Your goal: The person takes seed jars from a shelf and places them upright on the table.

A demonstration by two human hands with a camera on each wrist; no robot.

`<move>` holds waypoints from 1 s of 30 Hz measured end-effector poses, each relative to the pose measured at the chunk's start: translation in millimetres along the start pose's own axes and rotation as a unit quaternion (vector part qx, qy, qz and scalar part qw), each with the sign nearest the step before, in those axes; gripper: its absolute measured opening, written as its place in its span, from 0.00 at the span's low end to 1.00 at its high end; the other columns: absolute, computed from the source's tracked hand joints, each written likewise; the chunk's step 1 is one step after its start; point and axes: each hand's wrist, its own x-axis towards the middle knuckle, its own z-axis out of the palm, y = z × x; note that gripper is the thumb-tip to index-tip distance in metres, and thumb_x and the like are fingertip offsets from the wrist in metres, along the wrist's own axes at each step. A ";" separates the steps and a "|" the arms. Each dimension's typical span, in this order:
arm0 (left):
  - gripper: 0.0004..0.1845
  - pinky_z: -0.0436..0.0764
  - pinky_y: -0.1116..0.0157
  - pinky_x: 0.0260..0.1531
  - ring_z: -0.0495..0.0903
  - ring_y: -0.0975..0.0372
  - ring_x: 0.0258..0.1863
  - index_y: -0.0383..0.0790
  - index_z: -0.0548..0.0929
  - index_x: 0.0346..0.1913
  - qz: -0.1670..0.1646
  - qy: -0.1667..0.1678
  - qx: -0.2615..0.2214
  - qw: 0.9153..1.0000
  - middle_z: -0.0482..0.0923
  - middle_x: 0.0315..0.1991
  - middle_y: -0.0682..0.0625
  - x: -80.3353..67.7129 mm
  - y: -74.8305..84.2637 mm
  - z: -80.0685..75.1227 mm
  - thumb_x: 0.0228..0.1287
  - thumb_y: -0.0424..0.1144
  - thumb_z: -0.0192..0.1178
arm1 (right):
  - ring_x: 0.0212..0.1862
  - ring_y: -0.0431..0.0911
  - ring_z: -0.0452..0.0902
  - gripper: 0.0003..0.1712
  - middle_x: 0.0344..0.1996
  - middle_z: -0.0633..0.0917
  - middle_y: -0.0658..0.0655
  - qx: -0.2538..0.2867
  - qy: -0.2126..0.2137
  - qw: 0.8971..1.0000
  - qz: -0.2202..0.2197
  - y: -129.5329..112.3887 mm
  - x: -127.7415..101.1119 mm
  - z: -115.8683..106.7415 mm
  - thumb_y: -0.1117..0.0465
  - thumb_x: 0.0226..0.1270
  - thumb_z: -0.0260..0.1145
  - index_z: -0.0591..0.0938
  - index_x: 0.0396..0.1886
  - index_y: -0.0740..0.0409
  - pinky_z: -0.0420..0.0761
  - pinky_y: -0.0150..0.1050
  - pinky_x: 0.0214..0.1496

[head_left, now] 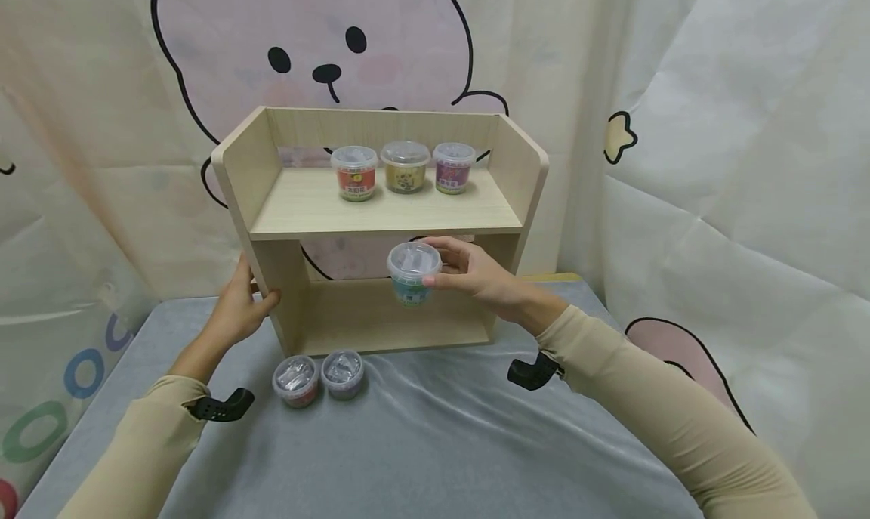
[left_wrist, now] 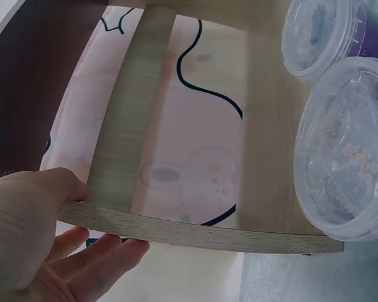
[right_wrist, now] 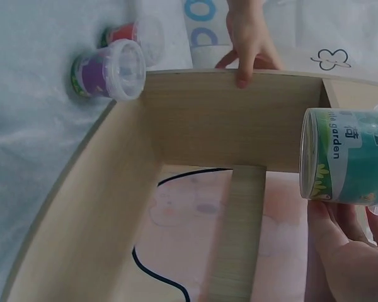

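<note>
head view: right hand (head_left: 479, 273) pinches teal cup (head_left: 411, 273) at fingertips (head_left: 432, 280); left hand (head_left: 235, 309) grips shelf (head_left: 306, 215)

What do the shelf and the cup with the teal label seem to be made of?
Shelf: probably wood or laminated board, pale and matte, given the fine grain along its edge. Teal-labelled cup: likely clear, glossy plastic, since its transparent lid catches highlights.

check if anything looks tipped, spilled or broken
Nothing stands out: three cups stand upright on the upper shelf, two cups stand on the cloth, and the right hand holds a teal cup, all lidded.
</note>
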 end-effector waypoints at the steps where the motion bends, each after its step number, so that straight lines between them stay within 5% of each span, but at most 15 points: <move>1: 0.49 0.84 0.34 0.43 0.71 0.22 0.59 0.47 0.38 0.81 -0.001 0.000 0.001 1.000 0.58 0.73 0.23 -0.1 0.0 -0.2 0.67 0.27 0.56 | 0.61 0.45 0.77 0.34 0.61 0.79 0.62 0.001 0.000 1.000 0.000 2.5 0.3 1.1 0.69 0.69 0.62 0.67 0.74 0.59 0.78 0.33 0.60; 23: 0.47 0.81 0.32 0.48 0.72 0.24 0.60 0.46 0.40 0.81 0.001 0.009 0.008 1.000 0.59 0.72 0.23 0.2 -1.4 1.1 0.67 0.28 0.55 | 0.70 0.54 0.72 0.38 0.68 0.74 0.67 0.057 -0.013 0.998 0.025 62.4 7.1 24.3 0.67 0.69 0.65 0.63 0.76 0.61 0.77 0.42 0.69; 30: 0.47 0.80 0.32 0.48 0.70 0.23 0.61 0.44 0.40 0.81 -0.004 0.005 0.006 1.000 0.58 0.73 0.23 -0.1 -0.5 2.1 0.67 0.28 0.55 | 0.67 0.53 0.75 0.38 0.67 0.75 0.66 0.049 -0.005 0.998 0.038 82.7 6.6 29.6 0.66 0.68 0.66 0.64 0.76 0.60 0.79 0.40 0.66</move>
